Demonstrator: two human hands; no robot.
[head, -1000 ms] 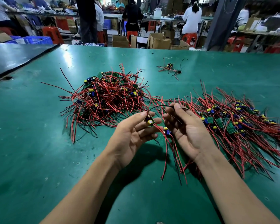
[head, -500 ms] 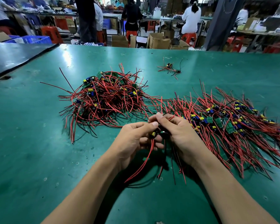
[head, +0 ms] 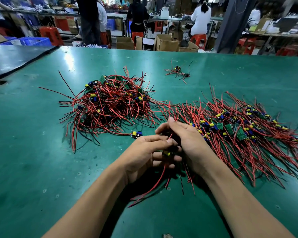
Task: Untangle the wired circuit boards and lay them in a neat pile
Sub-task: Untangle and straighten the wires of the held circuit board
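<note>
Head camera, nearest to us: the loose red and black wires (head: 155, 184) of one unit trail together toward us over the dark green table mat (head: 33, 160). Just beyond them our left hand (head: 143, 153) curls its fingers round a small wired circuit board (head: 166, 153) with a yellow capacitor. Our right hand (head: 193, 143) closes on the same bundle from the other side, thumb raised. The two hands touch.

We judge that this unit is now free and its wires are gathered, so it is ready for the neat pile of boards with combed red wires (head: 239, 129), just beside the right hand.

A lone small board with yellow and blue parts (head: 136, 134) lies just beyond the left hand, at the edge of the tangled heap of red wires and boards (head: 108, 103). Farther away, a little stray cluster of wires (head: 177, 72) lies well apart.

One second ago the hands were apart, palms up, with wires stretched between them. Half a second ago they met. The lone board was not visible there then.
</note>
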